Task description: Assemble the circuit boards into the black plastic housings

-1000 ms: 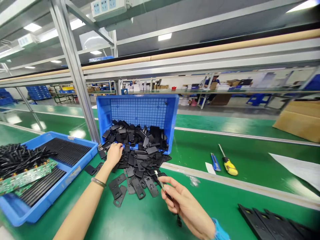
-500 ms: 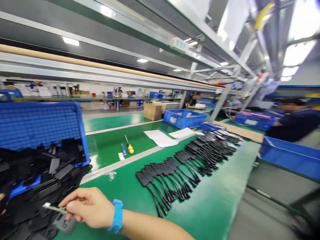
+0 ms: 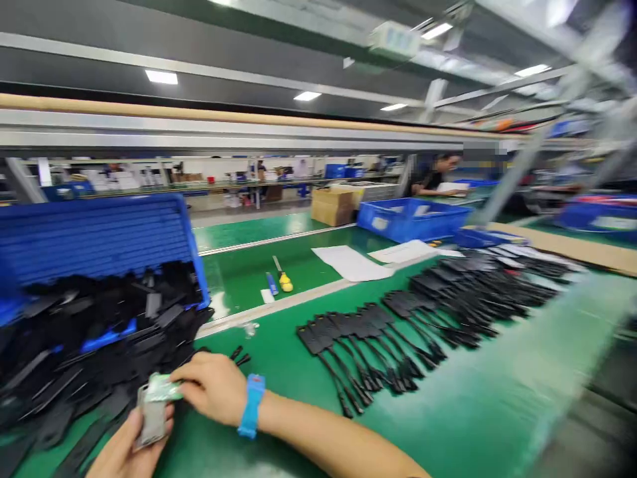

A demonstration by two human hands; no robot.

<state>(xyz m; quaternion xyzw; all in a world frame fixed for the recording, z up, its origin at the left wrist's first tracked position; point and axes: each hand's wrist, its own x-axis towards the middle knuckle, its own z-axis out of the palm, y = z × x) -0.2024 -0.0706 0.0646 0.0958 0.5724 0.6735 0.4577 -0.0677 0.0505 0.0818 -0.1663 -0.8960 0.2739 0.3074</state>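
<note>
At the lower left, my left hand (image 3: 124,448) holds a small grey rectangular case (image 3: 153,425) between thumb and fingers. My right hand (image 3: 216,388), with a blue strap on its wrist, pinches a small pale green and white piece (image 3: 162,387) that looks like a circuit board. This piece lies over the upper end of the case; whether it sits inside cannot be made out. Beside and behind both hands spreads a heap of black flat parts (image 3: 99,352), spilling from a tipped blue crate (image 3: 114,229). A few black cable ends (image 3: 241,356) show just beyond my right hand.
Black flat units with cables (image 3: 358,332) lie in a long row on the green bench (image 3: 448,411). A yellow screwdriver (image 3: 285,282), a blue cutter (image 3: 271,284) and white papers (image 3: 351,263) lie farther back. Behind stand a cardboard box (image 3: 332,206), a blue bin (image 3: 411,222) and a seated person (image 3: 428,179).
My left hand has come into clear view with the grey case. My right hand has brought the small green piece over it. The scene has shifted right as my head turned.
</note>
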